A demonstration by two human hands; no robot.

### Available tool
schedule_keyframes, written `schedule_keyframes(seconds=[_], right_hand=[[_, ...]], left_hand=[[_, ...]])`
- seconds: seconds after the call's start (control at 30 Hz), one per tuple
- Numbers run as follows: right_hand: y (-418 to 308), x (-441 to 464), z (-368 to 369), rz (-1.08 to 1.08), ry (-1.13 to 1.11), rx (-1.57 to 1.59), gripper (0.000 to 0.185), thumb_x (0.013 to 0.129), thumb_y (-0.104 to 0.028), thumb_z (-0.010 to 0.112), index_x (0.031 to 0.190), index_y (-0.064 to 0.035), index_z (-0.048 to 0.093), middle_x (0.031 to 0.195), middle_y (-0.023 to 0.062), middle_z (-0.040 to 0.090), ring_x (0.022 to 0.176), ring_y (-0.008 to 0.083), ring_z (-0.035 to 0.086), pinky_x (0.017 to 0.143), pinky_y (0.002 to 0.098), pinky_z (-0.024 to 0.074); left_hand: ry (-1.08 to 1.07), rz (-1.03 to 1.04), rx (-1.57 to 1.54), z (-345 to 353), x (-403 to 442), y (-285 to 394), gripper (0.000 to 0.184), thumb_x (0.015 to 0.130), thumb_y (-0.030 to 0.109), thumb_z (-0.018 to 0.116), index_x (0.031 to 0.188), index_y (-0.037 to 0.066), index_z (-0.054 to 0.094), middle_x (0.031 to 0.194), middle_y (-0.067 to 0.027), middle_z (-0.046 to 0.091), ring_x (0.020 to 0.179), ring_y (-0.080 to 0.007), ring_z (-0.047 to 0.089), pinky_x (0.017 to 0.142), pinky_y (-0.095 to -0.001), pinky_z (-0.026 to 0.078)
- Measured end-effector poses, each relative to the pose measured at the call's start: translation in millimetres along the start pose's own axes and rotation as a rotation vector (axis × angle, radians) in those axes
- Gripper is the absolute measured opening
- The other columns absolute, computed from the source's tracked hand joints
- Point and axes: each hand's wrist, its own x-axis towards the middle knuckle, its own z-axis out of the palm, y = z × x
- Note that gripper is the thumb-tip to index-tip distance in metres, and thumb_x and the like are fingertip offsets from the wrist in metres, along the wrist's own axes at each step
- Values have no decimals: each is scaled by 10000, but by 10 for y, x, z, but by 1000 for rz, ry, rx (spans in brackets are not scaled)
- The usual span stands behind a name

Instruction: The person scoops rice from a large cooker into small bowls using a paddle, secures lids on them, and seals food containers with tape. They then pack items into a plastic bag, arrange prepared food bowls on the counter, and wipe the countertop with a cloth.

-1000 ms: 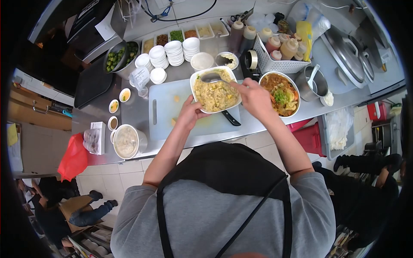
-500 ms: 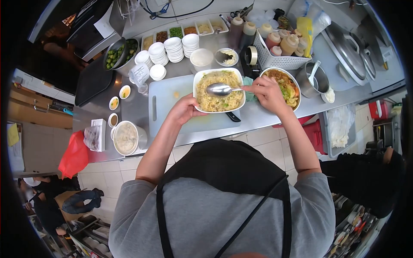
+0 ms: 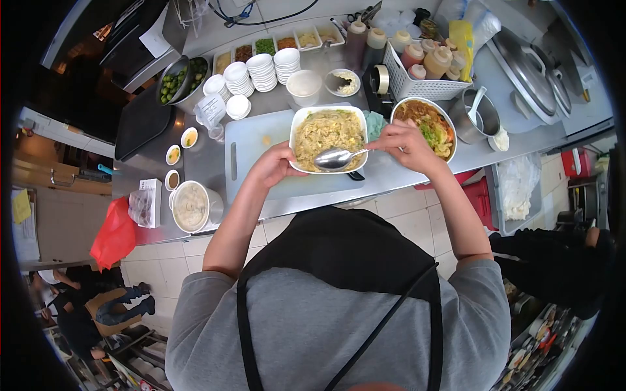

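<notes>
A white square bowl [image 3: 293, 133] of yellow fried rice [image 3: 326, 133] with green bits is held above the cutting board [image 3: 251, 146]. My left hand [image 3: 277, 166] grips its left side, fingers underneath and thumb at the rim. In my right hand [image 3: 409, 146] is the handle of a metal spoon [image 3: 333, 159], whose rounded back faces up on the rice near the front rim. Just beyond that hand sits a round bowl [image 3: 451, 127] of reddish-brown food with chopped greens. A black knife handle [image 3: 356, 176] shows partly below the square bowl.
Stacked white dishes [image 3: 261, 70] and a row of topping containers [image 3: 265, 47] stand at the back. Squeeze bottles fill a white basket [image 3: 427, 91]. A metal pot [image 3: 474, 117] stands right, a white tub [image 3: 190, 207] left. Other people are at both lower sides.
The spoon has moved toward the front edge of the rice and now tilts, its handle rising to the right. The square bowl has shifted slightly left.
</notes>
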Motion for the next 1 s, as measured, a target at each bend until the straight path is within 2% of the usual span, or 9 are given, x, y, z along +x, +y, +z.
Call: schedule_keyframes(seconds=[0.43,0.53,0.57,0.63,0.67,0.77,0.83,0.9,1.0], right_hand=[[137,-55,-61,12,84,9,286,708,-8,587,923,-177,671,731,6,536,738,181,466,699,311,346],[209,-154,-201,156,107,380,214,768,-43,579,962,-96,650,792,37,569,749,164,505,708,285,391],[220,-220,-273,174,123,362,214,768,-43,579,962,-96,650,792,37,569,749,164,505,708,285,391],[226,-386,-406,337,320,585,211,803,-57,560,1003,-72,625,881,21,593,795,121,516,744,250,406],[296,-507,-499,409,389,539,217,826,-62,539,1033,-56,605,922,18,595,820,90,507,757,228,411],[705,-948,-768,684,582,247,247,814,-20,520,1049,-51,590,771,-21,557,708,60,484,690,190,394],[1450,-1415,-823,769,743,-77,257,812,-40,527,1060,-64,589,858,45,627,776,108,555,700,241,429],[1663,-1559,-995,1048,623,-538,253,814,-128,453,998,-77,619,964,184,600,900,325,575,764,392,449],[2592,-1938,-1031,1147,370,-836,165,741,-101,493,804,0,606,828,198,606,827,348,584,707,430,465]], left_hand=[[-37,4,-15,-20,-30,-14,572,649,58,454,1206,-37,365,1092,-159,531,924,-248,587,780,-403,508],[-15,29,-8,-45,-15,-75,578,641,49,460,1205,-41,368,1096,-155,529,926,-246,584,777,-408,506],[-7,43,-23,-51,12,-97,578,636,45,462,1200,-43,372,1098,-154,528,927,-245,583,776,-408,505],[-42,40,-28,-37,15,-122,577,631,42,466,1194,-46,378,1093,-153,530,926,-245,582,777,-402,505],[-8,38,-22,-46,13,-140,576,631,42,466,1193,-46,379,1091,-153,531,929,-247,581,779,-402,504],[40,34,-22,-60,19,-168,567,633,41,462,1187,-48,382,1097,-156,527,941,-254,577,785,-406,501],[40,14,-25,-78,-40,-179,558,636,38,457,1183,-43,385,1106,-161,522,949,-262,574,790,-410,502],[66,12,-45,-123,-38,-229,555,637,38,457,1182,-40,387,1107,-164,521,952,-266,573,787,-411,504],[53,-4,-69,-187,-62,-252,586,649,52,478,1219,-33,367,1149,-169,496,998,-283,549,802,-417,499]])
